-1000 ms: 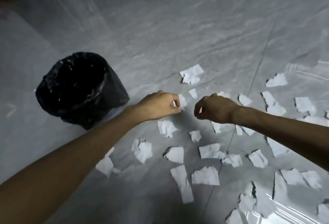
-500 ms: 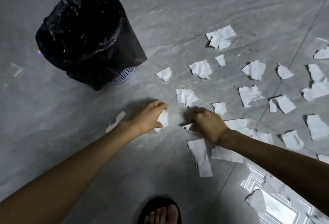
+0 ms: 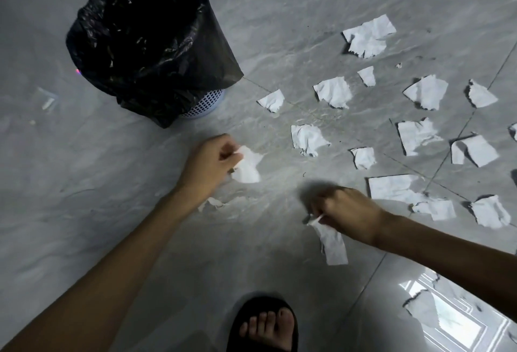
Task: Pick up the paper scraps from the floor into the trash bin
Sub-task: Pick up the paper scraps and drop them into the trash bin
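A trash bin (image 3: pixel 156 44) lined with a black bag stands on the grey floor at upper left. My left hand (image 3: pixel 208 160) is closed on white paper scraps (image 3: pixel 247 165), just below and right of the bin. My right hand (image 3: pixel 344 209) is closed on a long paper strip (image 3: pixel 331 242) that hangs down from its fingers. Several white scraps lie on the floor to the right, among them a crumpled scrap (image 3: pixel 307 139) and a large double scrap (image 3: pixel 368 35). One small scrap (image 3: pixel 212 203) lies under my left wrist.
My foot in a black sandal (image 3: pixel 264 323) is at the bottom centre. Tile joints cross the floor (image 3: pixel 84 184) on the right, and a bright window reflection (image 3: pixel 453 312) shines at lower right. A small bit of debris (image 3: pixel 47 102) lies left of the bin.
The view tipped downward and closer to the floor. My right hand lifted the long strip off the floor. My left hand still holds its scraps, nearer the bin.
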### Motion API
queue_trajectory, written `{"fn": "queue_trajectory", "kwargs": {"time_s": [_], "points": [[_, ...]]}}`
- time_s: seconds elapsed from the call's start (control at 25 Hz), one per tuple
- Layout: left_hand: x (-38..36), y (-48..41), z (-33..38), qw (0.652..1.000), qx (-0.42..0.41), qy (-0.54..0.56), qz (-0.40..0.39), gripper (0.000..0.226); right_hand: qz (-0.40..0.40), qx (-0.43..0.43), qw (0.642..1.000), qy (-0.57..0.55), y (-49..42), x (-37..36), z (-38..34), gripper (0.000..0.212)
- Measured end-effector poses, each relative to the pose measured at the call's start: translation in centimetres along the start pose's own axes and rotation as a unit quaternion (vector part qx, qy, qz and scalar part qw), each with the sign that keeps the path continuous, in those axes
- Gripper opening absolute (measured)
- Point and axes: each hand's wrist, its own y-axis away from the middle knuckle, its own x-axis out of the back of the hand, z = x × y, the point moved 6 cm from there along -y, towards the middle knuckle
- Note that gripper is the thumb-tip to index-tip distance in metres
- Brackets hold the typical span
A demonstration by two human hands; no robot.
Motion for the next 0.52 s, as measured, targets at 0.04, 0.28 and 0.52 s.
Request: {"fn": "queue_trajectory", "kwargs": {"time_s": [0.04, 0.28, 0.52], "points": [[1.6, 0.6, -1.3, 0.999, 0.013, -0.022, 0.022, 0.014, 0.006, -0.01, 0.999, -0.033, -0.3, 0.5, 0.2, 0.016], [0.1, 3.5, -8.4, 0.975, 0.154, -0.157, 0.026, 0.007, 0.131, -0.12, 0.933, -0.315, -2.5, 4.4, 1.1, 0.018], [1.6, 2.9, -4.5, 0.987, 0.104, -0.072, 0.096, 0.002, 0.217, -0.188, 0.803, -0.522, -2.6, 7.7, 2.7, 0.014]]}}
